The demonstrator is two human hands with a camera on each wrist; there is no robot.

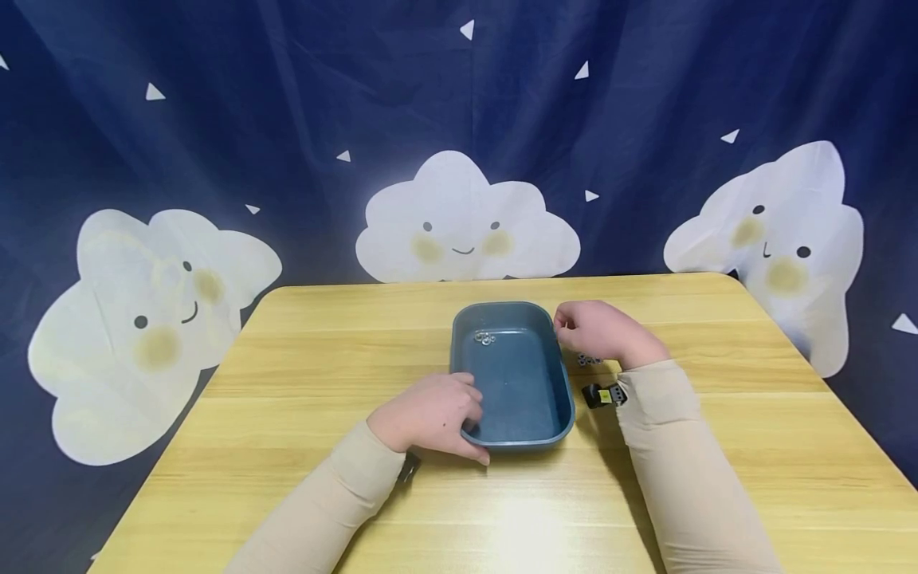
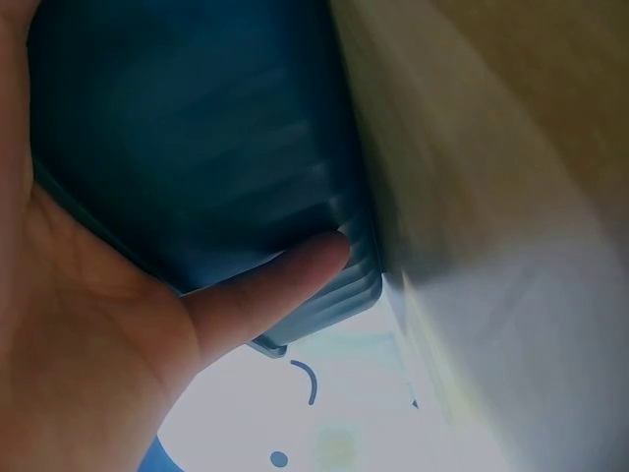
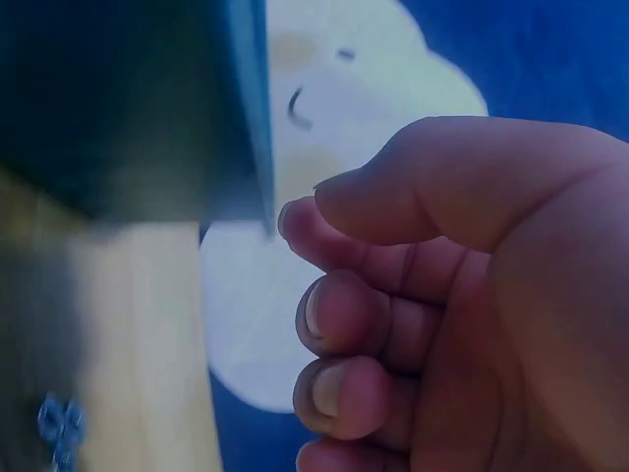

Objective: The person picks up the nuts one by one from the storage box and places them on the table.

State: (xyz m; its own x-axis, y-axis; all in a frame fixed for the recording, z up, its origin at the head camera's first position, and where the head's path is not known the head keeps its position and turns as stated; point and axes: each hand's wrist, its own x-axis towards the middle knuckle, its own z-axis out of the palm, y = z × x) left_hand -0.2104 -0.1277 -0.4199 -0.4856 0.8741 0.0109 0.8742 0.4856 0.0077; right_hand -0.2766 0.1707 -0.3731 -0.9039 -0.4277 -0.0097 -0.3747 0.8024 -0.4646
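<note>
A dark blue rectangular plastic bin (image 1: 512, 442) sits on the wooden table. My left hand (image 1: 433, 410) grips its near left corner, fingers over the rim inside and thumb (image 2: 285, 280) along the outer wall. Inside, toward the far left, lies a small group of shiny ring-like pieces (image 1: 484, 338). Just off the bin's right wall is my right hand (image 1: 598, 328), fingers curled and thumb against the index finger. Nothing shows between those fingertips in the right wrist view. More small ring-like pieces (image 1: 590, 360) lie on the table below this hand.
A black wrist camera (image 1: 604, 395) with a yellow label sticks out from the right cuff, close to the bin's side. The light wooden table (image 1: 323, 343) reaches back to a dark blue curtain (image 1: 301, 96) printed with white clouds.
</note>
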